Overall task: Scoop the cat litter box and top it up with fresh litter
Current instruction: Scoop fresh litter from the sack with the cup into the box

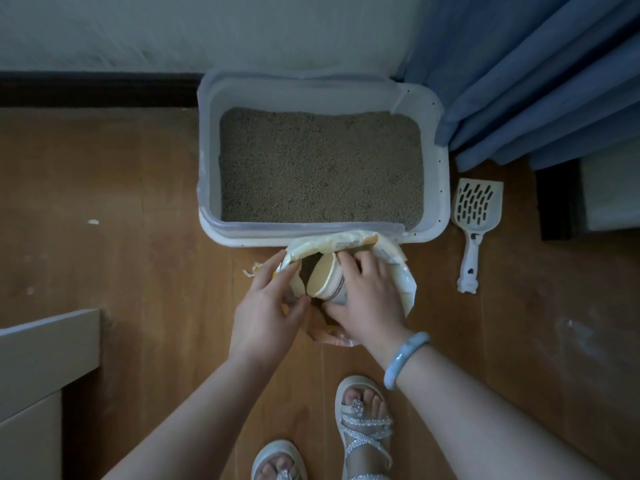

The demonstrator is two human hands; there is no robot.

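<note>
Both hands are busy at the litter bag (394, 268): left hand (266, 306) is pinching its rim open, right hand (367, 299) is curling round a paper cup (327, 280) tipped inside the mouth. The bag is sitting just before the litter box's (440, 188) near wall, so the box is lying straight ahead, long axis left-right, both hands about equally near. Its litter (318, 164) is looking level, grey-brown, no clumps showing. A slotted scoop (476, 209) is lying right of the box.

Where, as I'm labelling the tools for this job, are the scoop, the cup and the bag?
scoop (477, 206): head view, on its slotted blade.
cup (322, 280): head view, on its inner wall.
bag (332, 242): head view, on its folded far rim.
</note>
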